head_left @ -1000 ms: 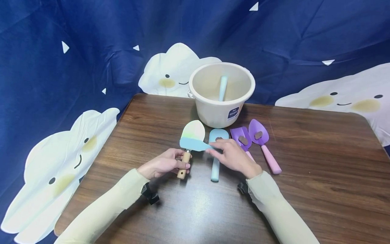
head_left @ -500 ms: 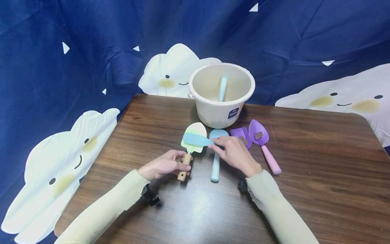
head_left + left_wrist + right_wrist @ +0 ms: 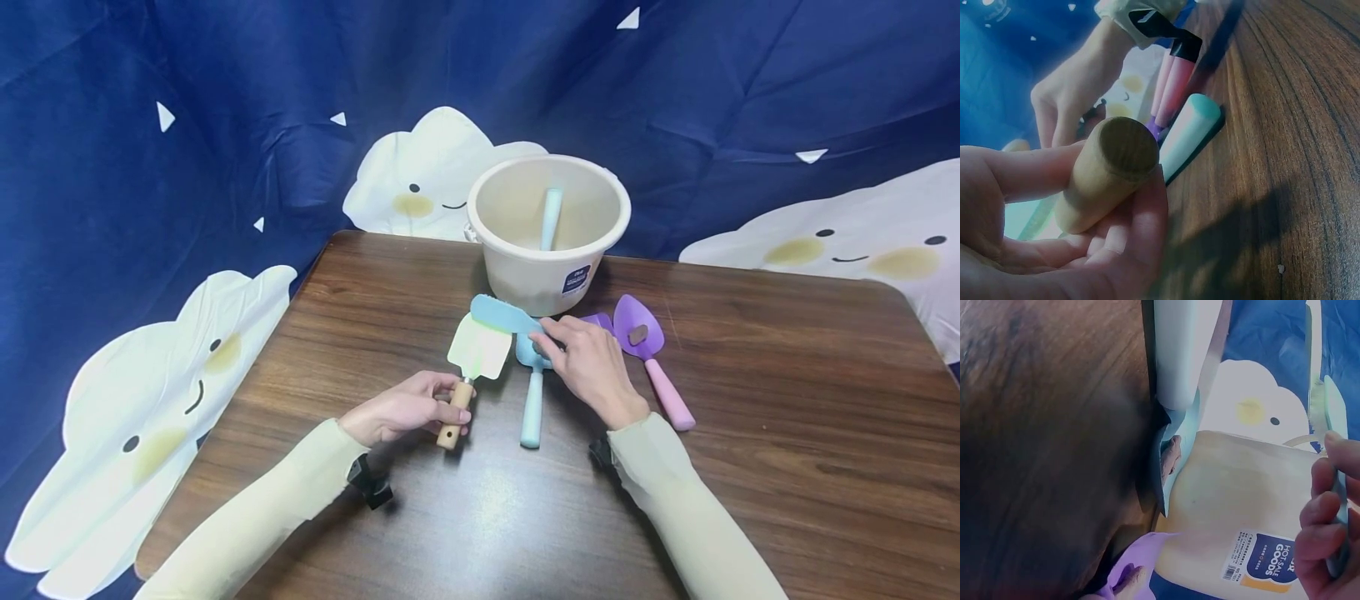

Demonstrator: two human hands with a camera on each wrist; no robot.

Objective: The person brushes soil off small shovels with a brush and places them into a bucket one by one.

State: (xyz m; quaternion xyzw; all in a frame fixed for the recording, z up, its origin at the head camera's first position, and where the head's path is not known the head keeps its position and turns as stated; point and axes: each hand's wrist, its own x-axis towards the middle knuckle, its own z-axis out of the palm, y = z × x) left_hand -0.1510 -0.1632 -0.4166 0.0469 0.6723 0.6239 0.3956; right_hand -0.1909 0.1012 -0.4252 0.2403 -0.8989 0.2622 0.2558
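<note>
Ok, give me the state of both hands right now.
Left hand: closed, holding the wooden-handled shovel.
Right hand: closed, holding a flat light blue tool.

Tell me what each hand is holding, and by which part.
The left hand grips the pale green shovel by its wooden handle. The right hand holds the flat blue tool by its narrow end.

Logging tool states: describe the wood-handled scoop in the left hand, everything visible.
The wood-handled scoop has a whitish-green blade, a metallic collar and a light wood-look handle with a dark hole near its end. The left hand grips the handle above the table, blade pointing away from the person. In the head view the blue tool in the right hand overlaps the blade's far edge; contact is unclear.
</note>
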